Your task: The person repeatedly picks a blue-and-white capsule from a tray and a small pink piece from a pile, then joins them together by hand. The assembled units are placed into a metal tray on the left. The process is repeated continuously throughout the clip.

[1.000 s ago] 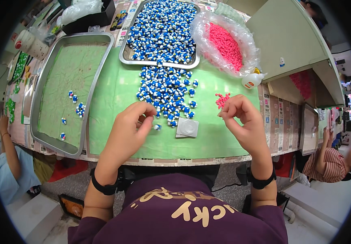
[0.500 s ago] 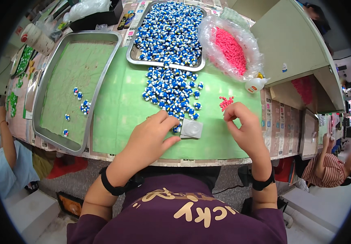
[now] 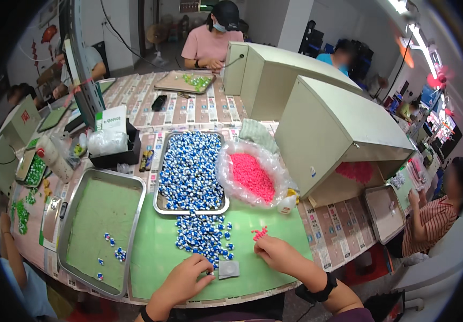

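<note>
My left hand (image 3: 186,279) is low over the green mat, thumb and fingers closing on a small blue-and-white piece (image 3: 209,272) at the near end of a loose heap of such pieces (image 3: 202,236). Just right of its fingertips lies a small grey square block (image 3: 228,269). My right hand (image 3: 282,257) has its fingers pressed together at a small pile of pink bits (image 3: 260,233). Whatever is between those fingertips is hidden.
Beyond the heap stands a metal tray (image 3: 193,211) full of blue-and-white pieces. A clear plastic bag (image 3: 225,172) of pink bits sits right of it, beside a small white bottle (image 3: 286,204). At left, another tray (image 3: 140,214) holds several finished-looking pieces. Beige cabinets (image 3: 317,134) rise behind.
The view has tilted up, bringing the far table and a person in pink into sight. My right hand has reached the pink pile. My left hand stays by the heap's near end.
</note>
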Available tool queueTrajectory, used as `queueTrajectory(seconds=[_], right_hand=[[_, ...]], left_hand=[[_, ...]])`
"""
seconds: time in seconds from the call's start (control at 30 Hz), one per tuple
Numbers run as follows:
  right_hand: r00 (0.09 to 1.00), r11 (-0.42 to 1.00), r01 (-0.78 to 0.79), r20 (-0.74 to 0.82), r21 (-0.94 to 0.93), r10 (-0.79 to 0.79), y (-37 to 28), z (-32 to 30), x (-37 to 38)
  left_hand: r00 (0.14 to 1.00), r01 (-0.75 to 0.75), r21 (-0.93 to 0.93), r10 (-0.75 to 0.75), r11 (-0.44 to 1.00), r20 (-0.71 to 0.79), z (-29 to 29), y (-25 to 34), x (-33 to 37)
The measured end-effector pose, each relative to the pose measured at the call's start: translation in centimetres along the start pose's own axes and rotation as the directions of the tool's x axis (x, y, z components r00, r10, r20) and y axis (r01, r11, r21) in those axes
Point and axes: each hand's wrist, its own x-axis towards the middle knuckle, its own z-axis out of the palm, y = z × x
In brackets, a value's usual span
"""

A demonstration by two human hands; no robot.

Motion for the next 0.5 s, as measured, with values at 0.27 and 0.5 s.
queueTrajectory(seconds=[0.27,0.5], right_hand=[[0.999,1.000,-0.025,0.045,-0.017,0.025,0.1,0.4,0.2],[0.999,0.996,-0.006,0.042,-0.090,0.009,-0.1,0.7,-0.4]], left_hand=[[0.964,0.115,-0.426,-0.204,0.897,-0.170,-1.7,0.0,-0.8],[0.935,0.048,-0.691,-0.275,0.721,-0.222,-1.4,0.0,-1.0]])
